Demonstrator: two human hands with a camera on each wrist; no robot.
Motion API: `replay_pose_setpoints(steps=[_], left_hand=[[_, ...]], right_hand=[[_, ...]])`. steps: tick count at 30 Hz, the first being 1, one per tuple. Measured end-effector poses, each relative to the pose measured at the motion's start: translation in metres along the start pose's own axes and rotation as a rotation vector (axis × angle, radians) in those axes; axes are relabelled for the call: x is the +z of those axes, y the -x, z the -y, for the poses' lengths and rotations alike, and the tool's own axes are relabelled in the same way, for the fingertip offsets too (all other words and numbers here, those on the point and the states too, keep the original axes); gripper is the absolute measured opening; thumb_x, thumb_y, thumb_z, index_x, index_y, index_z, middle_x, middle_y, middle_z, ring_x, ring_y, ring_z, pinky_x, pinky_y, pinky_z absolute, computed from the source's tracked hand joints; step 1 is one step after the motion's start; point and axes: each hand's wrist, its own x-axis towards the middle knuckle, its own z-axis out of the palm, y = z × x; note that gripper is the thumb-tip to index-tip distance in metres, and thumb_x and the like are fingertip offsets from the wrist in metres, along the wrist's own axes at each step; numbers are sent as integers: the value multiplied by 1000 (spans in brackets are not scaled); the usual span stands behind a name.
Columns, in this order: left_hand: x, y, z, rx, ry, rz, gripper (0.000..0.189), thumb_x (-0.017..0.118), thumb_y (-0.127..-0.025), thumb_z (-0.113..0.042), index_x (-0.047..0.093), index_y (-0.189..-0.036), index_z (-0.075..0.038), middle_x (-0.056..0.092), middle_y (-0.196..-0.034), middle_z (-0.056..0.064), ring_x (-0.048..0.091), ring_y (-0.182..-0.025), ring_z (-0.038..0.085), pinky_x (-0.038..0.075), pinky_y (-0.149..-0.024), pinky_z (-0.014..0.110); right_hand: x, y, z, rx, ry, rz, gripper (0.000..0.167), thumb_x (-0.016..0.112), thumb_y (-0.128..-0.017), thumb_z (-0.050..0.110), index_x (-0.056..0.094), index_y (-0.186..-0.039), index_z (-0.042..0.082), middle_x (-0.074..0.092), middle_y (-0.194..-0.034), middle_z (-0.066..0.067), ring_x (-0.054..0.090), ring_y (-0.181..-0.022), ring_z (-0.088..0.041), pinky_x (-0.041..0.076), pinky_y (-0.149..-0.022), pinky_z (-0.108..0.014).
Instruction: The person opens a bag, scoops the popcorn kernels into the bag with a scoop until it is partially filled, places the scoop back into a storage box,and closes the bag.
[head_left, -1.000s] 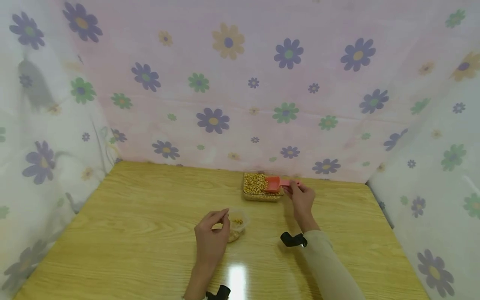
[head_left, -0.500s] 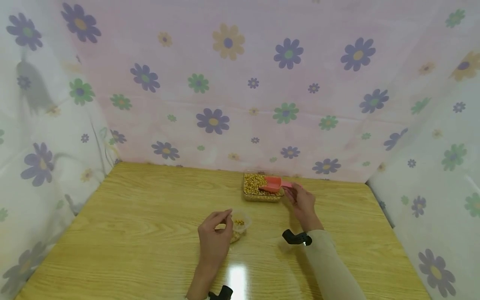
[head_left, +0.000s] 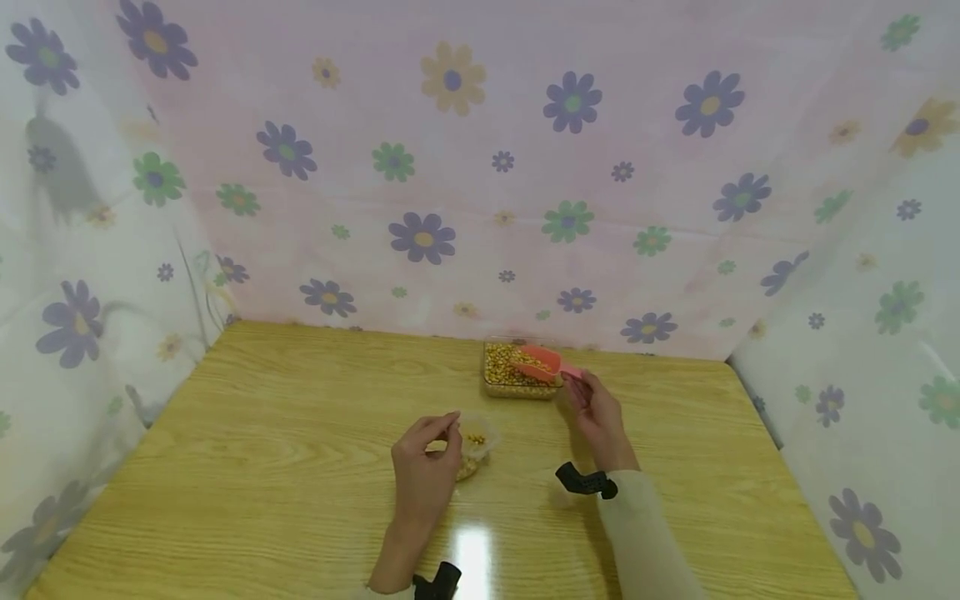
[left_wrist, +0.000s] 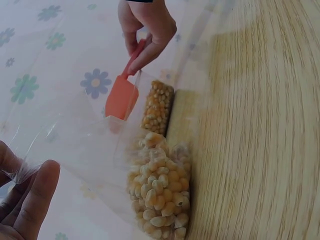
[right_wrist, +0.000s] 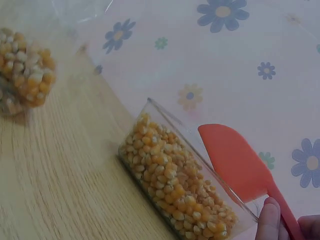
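My right hand (head_left: 602, 421) grips the pink handle of a red scoop (head_left: 542, 362), held over a clear rectangular container (head_left: 517, 393) of corn kernels. Kernels lie in the scoop's bowl in the head view. The right wrist view shows the scoop (right_wrist: 235, 160) above the container's rim, with kernels (right_wrist: 170, 185) heaped below. Between thumb and fingertips my left hand (head_left: 426, 467) pinches the rim of a clear plastic bag (head_left: 480, 429). Its mouth stands open, and a clump of kernels (left_wrist: 160, 195) fills the bottom, resting on the table.
The wood-grain table (head_left: 262, 450) reaches back to a flowered cloth (head_left: 360, 192), which also hangs at both sides. The container stands close to the back edge, beyond the bag. A black wrist camera (head_left: 585, 481) is strapped to my right wrist.
The scoop has risen out of the kernels and now carries some. Its bowl has shifted left, and my right hand has turned a little. My left hand keeps its pinch on the bag.
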Motion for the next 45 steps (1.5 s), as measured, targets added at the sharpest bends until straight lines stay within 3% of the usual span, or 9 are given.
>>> replay_pose_setpoints(steps=[5,10,19,25,33,45], left_hand=[[1,0,0,33,-6,-11,20,67,-91,11,78,-106,4,71,-88,18,71,-75,28,53,-49,15],[2,0,-2,25,12,-6,21,66,-92,10,78,-107,2,72,-89,17,71,-76,30,54,-49,16],[0,0,-2,25,-5,-1,22,66,-92,10,79,-107,1,72,-89,10,71,-76,28,54,-49,16],[-1,0,0,13,-16,13,20,66,-93,9,78,-107,4,71,-89,18,71,-78,27,55,-50,17],[0,0,0,24,-14,6,22,66,-93,9,79,-107,-1,72,-89,9,71,-77,23,55,-51,16],[2,-1,-2,17,-2,-3,20,67,-92,9,79,-105,0,73,-88,11,71,-76,23,55,-52,15]], right_hand=[[1,3,-4,13,-57,27,33,44,-109,11,72,-95,0,76,-89,-15,76,-86,-19,58,-88,-24],[5,8,-4,19,-129,67,36,44,-109,10,73,-94,-3,76,-87,-16,76,-84,-20,58,-88,-23],[11,22,-5,26,-208,27,35,46,-109,11,72,-90,-3,76,-84,-17,76,-80,-20,60,-81,-24],[12,36,-9,0,-195,-19,28,49,-108,12,70,-95,-1,76,-88,-15,75,-83,-20,59,-86,-24],[3,62,-21,27,-189,1,26,51,-107,12,70,-95,0,75,-91,-14,74,-87,-18,58,-88,-22],[-6,94,-37,78,-165,10,27,52,-107,14,73,-95,2,77,-92,-12,75,-87,-16,58,-88,-22]])
